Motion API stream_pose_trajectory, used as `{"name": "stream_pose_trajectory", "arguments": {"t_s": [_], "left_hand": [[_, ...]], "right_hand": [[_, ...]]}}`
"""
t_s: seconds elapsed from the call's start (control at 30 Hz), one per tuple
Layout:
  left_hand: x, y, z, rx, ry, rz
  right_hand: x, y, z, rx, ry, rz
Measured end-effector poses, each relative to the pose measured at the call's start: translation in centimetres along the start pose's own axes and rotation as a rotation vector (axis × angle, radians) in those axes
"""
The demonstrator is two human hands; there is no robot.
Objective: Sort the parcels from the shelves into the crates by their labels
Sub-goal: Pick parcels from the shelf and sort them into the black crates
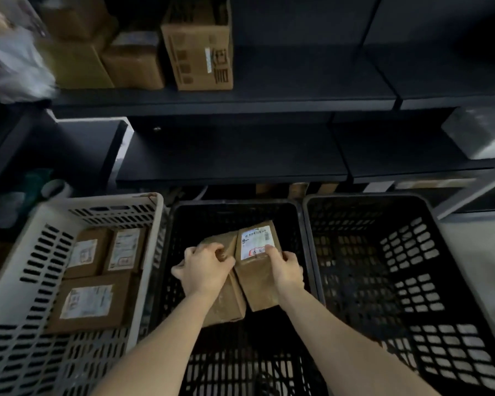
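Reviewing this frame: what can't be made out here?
- Head view: print on the right parcel label is too blurred to read.
- Left parcel: its label face is not shown; the left hand covers its top.
- Right hand hides the label's lower corner.
- Labels in the white crate: too small.
- Top left corner: motion-blurred white bag.

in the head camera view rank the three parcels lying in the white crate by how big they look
1. Front parcel, clearly largest.
2 and 3. Back left parcel and back right parcel look alike; I would not rank them.
All three lie in the white crate.
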State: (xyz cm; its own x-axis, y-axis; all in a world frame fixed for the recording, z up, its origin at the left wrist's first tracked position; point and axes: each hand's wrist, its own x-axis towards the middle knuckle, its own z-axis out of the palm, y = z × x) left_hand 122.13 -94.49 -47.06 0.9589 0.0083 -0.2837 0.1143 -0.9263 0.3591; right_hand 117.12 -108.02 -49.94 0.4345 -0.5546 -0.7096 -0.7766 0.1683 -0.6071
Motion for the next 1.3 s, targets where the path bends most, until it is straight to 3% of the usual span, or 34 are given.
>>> {"name": "stream_pose_trajectory", "arguments": {"t_s": [0.23, 0.47, 0.53, 0.67, 0.8, 0.87, 1.17, 1.3], "left_hand": [[5.3, -2.2, 6.8, -0.161, 0.017, -0.033], [6.2, -4.9, 9.7, -0.034, 0.020, 0.051], [6.2, -5.5, 9.0, 0.001, -0.083, 0.035], [6.2, -6.2, 8.4, 0.089, -0.476, -0.084], [7.2, -7.2, 9.1, -0.460, -0.702, -0.394], [6.5, -7.2, 10.1, -0.528, -0.751, -0.428], [3.2, -4.5, 15.5, -0.011, -0.483, -0.188], [3.6, -4.5, 15.7, 0.004, -0.389, -0.154]], "right_hand": [[6.4, 3.2, 2.8, 0.176, -0.042, 0.044], [10.1, 8.5, 5.8, 0.359, 0.030, 0.088], [9.5, 8.8, 5.6, 0.404, 0.024, 0.098], [8.6, 9.2, 4.8, 0.460, 0.006, 0.176], [8.9, 9.2, 4.6, 0.370, 0.034, 0.176], [9.2, 9.3, 4.6, 0.274, 0.026, 0.151], [10.5, 11.2, 4.7, 0.163, -0.022, 0.015], [10.8, 11.4, 4.9, 0.163, -0.006, 0.007]]}}
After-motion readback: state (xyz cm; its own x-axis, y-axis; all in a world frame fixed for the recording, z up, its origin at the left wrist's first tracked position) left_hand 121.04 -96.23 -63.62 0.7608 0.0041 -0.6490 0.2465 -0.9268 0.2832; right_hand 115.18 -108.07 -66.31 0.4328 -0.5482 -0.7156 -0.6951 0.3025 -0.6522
